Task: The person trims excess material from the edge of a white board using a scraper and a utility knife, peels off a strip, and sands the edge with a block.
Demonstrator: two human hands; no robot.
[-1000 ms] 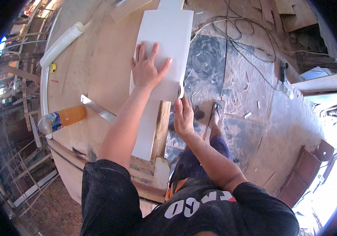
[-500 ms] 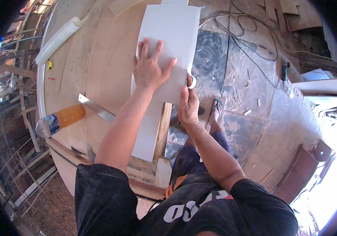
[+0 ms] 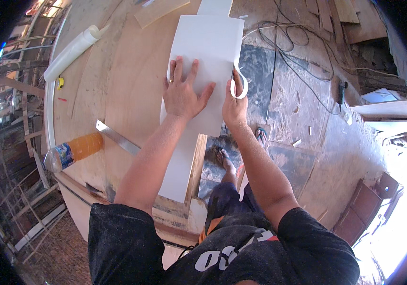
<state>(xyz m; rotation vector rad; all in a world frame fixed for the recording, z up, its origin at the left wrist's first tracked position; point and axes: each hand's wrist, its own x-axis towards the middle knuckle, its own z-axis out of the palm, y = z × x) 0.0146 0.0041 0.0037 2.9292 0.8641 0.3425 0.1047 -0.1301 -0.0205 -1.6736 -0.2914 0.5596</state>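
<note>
A smooth white panel lies on the wooden worktable, its right edge reaching the table's side. My left hand rests flat on it with the fingers spread. At the panel's right edge, my right hand is closed, its fingers pointing away from me along that edge. A thin white strip peels off the edge and curls round beside the right fingers. Whatever these fingers grip is hidden by the hand and the curl. Beneath the panel, nearer me, a second white board shows next to a wooden batten.
Left on the table are a metal ruler, a bottle of orange liquid, a yellow tape measure and a white roll. Cables coil on the dusty floor at right, where wooden boards lie farther off.
My right hand has moved slightly right, and the strip's curl beside it has grown longer. The panel sits a little lower in view, and my left hand stays flat on it.
</note>
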